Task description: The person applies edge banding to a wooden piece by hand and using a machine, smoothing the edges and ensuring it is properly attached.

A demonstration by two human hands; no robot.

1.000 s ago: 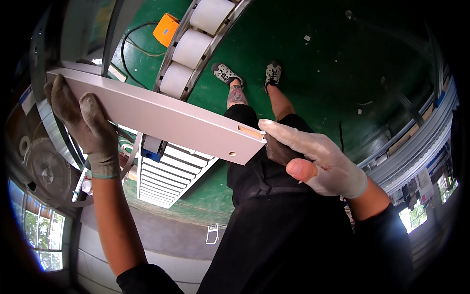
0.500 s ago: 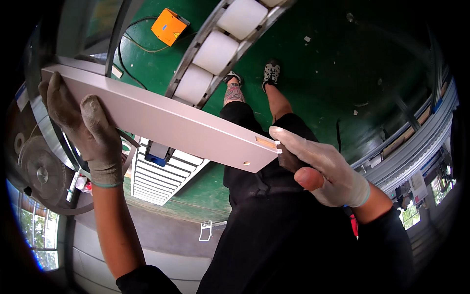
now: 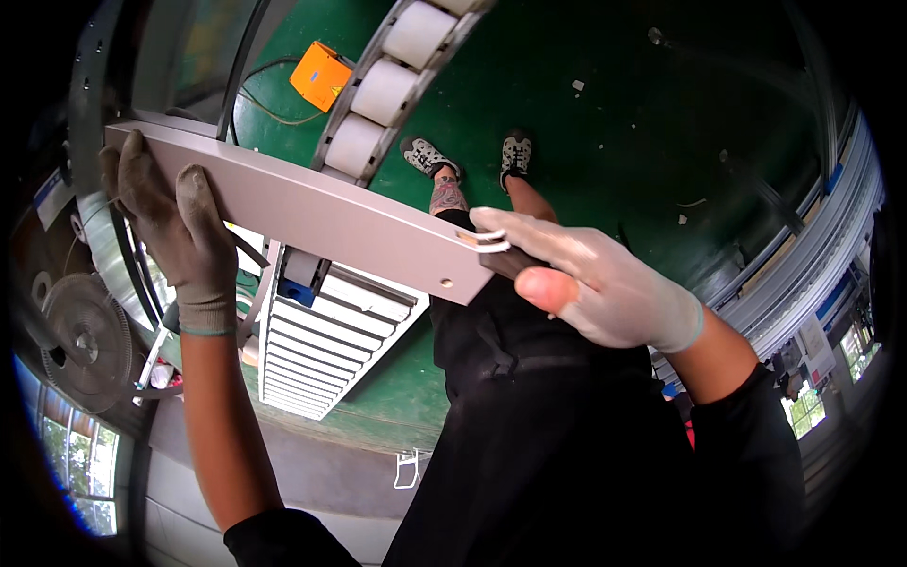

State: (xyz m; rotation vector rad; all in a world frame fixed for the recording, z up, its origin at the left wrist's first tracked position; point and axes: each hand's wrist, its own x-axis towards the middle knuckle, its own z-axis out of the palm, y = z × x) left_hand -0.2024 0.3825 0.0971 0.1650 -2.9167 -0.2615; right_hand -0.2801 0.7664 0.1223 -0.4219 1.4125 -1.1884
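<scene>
A long pinkish-beige panel (image 3: pixel 312 208) slants across in front of me, its far left end higher than its right end. My left hand (image 3: pixel 179 213), in a grey knit glove, is closed around the panel's lower edge near that left end. A round hole and a narrow slot show near the right end. There my right hand (image 3: pixel 595 283), in a pale glove with the thumb tip bare, pinches a dark flat piece (image 3: pixel 505 263) against the panel's end. Thin white curled strips (image 3: pixel 491 241) stick out at the slot beside my fingertips.
White rollers (image 3: pixel 385 92) run in a metal track beyond the panel. A white slatted roller conveyor (image 3: pixel 326 345) lies below it. An orange box (image 3: pixel 320 76) with a cable sits on the green floor. A large reel (image 3: pixel 87 340) stands at the left, stacked grey profiles (image 3: pixel 803 312) at the right.
My right hand has moved left and slightly up with the dark piece. The panel's right end has shifted the same way, and more white strip shows curling off the end.
</scene>
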